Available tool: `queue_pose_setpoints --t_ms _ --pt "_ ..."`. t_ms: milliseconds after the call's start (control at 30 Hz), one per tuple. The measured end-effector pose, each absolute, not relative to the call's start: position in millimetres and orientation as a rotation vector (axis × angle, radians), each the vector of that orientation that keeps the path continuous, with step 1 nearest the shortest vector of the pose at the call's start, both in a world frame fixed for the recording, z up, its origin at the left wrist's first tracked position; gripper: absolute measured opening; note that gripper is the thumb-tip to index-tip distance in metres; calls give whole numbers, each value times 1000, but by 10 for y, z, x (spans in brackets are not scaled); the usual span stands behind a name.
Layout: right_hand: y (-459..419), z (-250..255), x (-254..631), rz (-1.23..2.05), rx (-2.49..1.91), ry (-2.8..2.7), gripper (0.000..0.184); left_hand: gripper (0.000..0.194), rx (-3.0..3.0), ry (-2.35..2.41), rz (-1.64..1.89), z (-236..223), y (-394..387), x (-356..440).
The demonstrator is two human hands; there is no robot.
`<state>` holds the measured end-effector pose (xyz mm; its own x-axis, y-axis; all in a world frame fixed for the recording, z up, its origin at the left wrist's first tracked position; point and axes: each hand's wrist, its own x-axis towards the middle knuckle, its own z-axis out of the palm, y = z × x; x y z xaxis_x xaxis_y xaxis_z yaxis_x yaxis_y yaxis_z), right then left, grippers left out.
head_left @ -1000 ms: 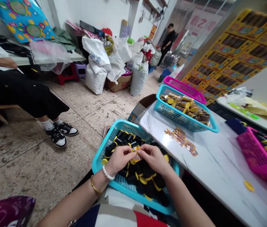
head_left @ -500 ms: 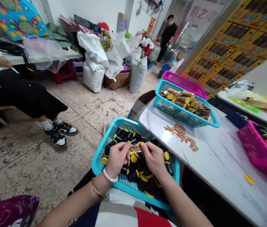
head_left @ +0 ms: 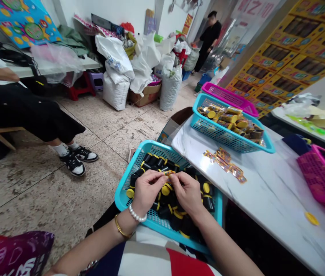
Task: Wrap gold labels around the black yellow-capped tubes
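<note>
Left hand: left hand (head_left: 146,189) pinches one end of a small orange sticker (head_left: 168,173).
Right hand: right hand (head_left: 187,191) pinches the other end, at 3 o'clock from the left.
Sticker: between both hands, above the teal basket (head_left: 128,182) of black tubes (head_left: 153,161).
Table: more loose stickers (head_left: 227,165) at 2 o'clock on the marble table (head_left: 266,199).

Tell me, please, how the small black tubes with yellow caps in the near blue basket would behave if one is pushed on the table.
The black tubes look round and short, so one would probably roll on the smooth marble table. They seem light plastic, heaped loosely in the blue basket, likely easy to lift. The shiny surface may be a little slippery.
</note>
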<state>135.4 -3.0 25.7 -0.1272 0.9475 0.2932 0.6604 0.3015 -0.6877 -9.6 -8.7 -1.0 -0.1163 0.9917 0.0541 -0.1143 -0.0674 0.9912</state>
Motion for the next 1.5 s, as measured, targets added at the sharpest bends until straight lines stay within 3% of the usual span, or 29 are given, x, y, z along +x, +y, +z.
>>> queue_pose_setpoints --t_ms 167,600,967,1200,1367,1500 --pt "-13 304 1380 534 -1461 -1917 19 14 1002 1213 1322 29 -51 -149" --pt "25 312 1478 660 -1480 -1932 21 30 607 1081 1096 -46 3 -159" --pt "-6 401 1458 849 -1498 -1841 24 26 883 1124 1109 51 -43 -151" --pt "-156 465 1605 533 -1552 -2105 21 25 854 997 951 -15 -49 -131" --pt "-355 508 2040 -348 -2031 -2112 30 29 835 1031 985 -35 -26 -140" --pt "-431 454 2163 -545 -2147 -2326 28 30 746 1020 927 -20 -24 -156"
